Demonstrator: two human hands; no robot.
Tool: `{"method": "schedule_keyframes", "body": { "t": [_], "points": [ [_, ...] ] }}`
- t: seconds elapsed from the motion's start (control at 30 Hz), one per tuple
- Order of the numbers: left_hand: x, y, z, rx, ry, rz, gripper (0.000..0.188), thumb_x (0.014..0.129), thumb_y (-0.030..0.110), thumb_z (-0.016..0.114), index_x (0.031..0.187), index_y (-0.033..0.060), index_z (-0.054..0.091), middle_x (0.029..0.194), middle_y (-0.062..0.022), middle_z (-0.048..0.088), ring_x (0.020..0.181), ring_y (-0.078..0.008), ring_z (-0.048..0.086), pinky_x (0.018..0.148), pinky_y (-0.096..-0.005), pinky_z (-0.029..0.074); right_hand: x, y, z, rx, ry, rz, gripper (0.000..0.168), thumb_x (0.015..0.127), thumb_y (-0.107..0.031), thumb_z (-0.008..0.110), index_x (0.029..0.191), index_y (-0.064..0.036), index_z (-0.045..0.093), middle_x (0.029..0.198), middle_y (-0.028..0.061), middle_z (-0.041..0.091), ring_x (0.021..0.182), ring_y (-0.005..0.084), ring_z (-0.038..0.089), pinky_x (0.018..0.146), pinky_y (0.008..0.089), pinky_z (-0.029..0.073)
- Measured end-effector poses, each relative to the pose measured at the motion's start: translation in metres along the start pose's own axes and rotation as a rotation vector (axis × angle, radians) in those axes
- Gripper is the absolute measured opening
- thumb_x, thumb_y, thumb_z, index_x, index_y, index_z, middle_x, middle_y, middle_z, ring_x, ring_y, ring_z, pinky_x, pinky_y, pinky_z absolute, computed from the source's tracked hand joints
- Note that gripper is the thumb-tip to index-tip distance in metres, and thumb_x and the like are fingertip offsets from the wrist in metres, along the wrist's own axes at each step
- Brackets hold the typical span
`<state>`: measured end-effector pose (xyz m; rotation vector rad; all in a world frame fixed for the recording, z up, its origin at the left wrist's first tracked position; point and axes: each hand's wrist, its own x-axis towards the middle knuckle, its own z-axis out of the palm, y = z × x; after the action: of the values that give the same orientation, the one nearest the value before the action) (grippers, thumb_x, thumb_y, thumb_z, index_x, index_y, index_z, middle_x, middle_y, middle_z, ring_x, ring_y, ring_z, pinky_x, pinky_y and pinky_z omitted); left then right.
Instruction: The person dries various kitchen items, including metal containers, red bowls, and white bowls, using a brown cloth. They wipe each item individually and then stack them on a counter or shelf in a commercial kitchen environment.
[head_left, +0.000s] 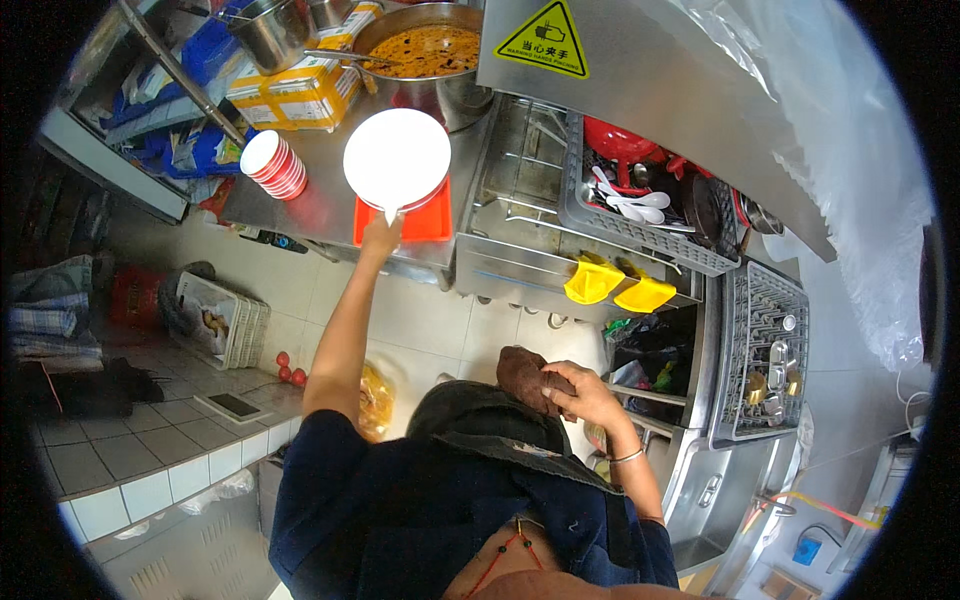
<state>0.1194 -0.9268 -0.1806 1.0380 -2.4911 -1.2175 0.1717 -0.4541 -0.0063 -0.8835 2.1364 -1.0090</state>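
My left hand (382, 234) reaches forward and grips the short white handle of a round white vessel (397, 157). The glare on the vessel hides whether it is a bowl or a lidded pan. Beneath it is a red tray or board (439, 225) on the stainless steel table (322, 202). A stack of red and white paper cups (274, 166) stands to the left of the vessel. My right hand (581, 390) is closed on a bunched brown cloth (525, 379), held low in front of my dark apron (487, 416).
Behind the vessel stands a large steel pot of orange soup (431, 49), beside a taped carton (296, 90). Yellow cloths (592, 279) hang on a steel front at right. Grey racks (645, 236) hold spoons and ladles. A steel sink (709, 495) is at lower right, a white crate (244, 326) at left.
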Motion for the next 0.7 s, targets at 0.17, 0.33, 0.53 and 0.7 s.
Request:
{"method": "schedule_keyframes", "body": {
  "t": [0.17,0.33,0.53,0.7],
  "points": [
    [-0.022,0.045,-0.016,0.213,0.060,-0.022,0.057,0.090,0.046,0.049,0.114,-0.0059,0.051,0.113,-0.0309,0.055,0.109,-0.0432,0.052,0.091,-0.0476,0.042,-0.005,0.001,0.006,0.004,0.002,0.015,0.035,0.082,-0.018,0.066,0.113,-0.004,0.057,0.103,0.0164,0.062,0.090,0.0289,0.062,0.080,0.0339,0.049],
    [-0.095,0.105,-0.019,-0.021,0.020,0.300,0.065,0.093,0.052,0.042,0.130,-0.0017,0.042,0.137,-0.0243,0.039,0.126,-0.0335,0.039,0.100,-0.0394,0.036,-0.004,0.006,0.012,0.178,0.279,-0.024,0.035,0.085,-0.018,0.063,0.115,-0.002,0.056,0.109,0.0136,0.060,0.099,0.0247,0.060,0.086,0.0324,0.046],
    [-0.264,0.214,0.052,-1.156,-0.947,-0.196,0.070,0.093,0.062,0.023,0.134,0.0077,0.037,0.129,-0.0077,0.046,0.120,-0.0191,0.045,0.098,-0.0356,0.038,0.043,-0.023,0.044,0.164,0.761,-0.331,0.040,0.083,-0.018,0.061,0.119,-0.008,0.048,0.133,0.0192,0.037,0.126,0.0406,0.031,0.105,0.0445,0.026],
    [-0.275,0.236,0.077,-0.887,-1.250,-0.071,0.072,0.091,0.067,0.014,0.126,0.0112,0.042,0.103,-0.0005,0.052,0.089,-0.0092,0.051,0.070,-0.0247,0.042,0.034,-0.001,0.007,0.170,1.142,-0.235,0.030,0.081,-0.014,0.060,0.108,-0.005,0.053,0.114,0.0182,0.049,0.110,0.0375,0.044,0.095,0.0435,0.035]
  ]
}}
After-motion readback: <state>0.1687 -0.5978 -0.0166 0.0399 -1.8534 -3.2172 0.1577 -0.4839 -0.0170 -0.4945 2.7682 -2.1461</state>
